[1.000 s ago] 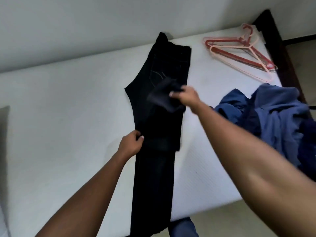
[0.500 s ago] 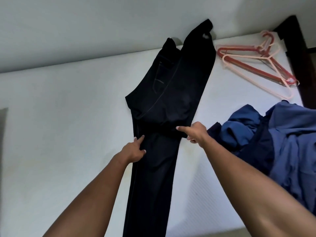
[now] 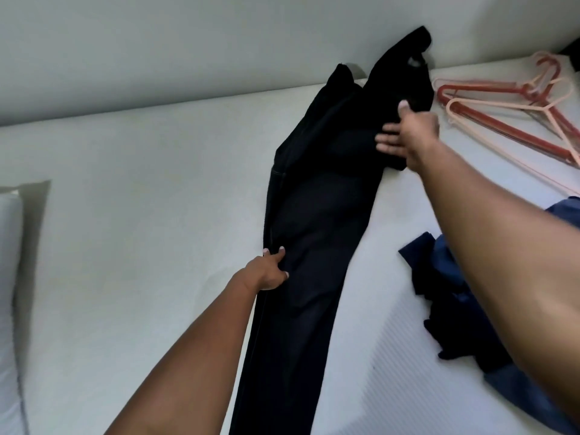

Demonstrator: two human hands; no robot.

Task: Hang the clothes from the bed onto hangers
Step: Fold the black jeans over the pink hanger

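A pair of black trousers (image 3: 317,221) lies lengthwise across the white bed (image 3: 141,215), its far end leaning up against the wall. My left hand (image 3: 270,271) grips the trousers' left edge at about mid-length. My right hand (image 3: 408,136) lies with straight fingers on the folded-over upper part of the trousers, near the wall. Red and pale pink hangers (image 3: 508,117) are stacked on the bed at the far right, just beyond my right hand.
A heap of blue and dark clothes (image 3: 464,309) sits at the right, partly behind my right forearm. A white pillow (image 3: 9,293) is at the left edge. The pale wall (image 3: 188,48) runs along the bed's far side.
My right hand has moved from the trousers' mid-length up to their far end near the wall. My left hand keeps its hold on the left edge. The camera has shifted closer.
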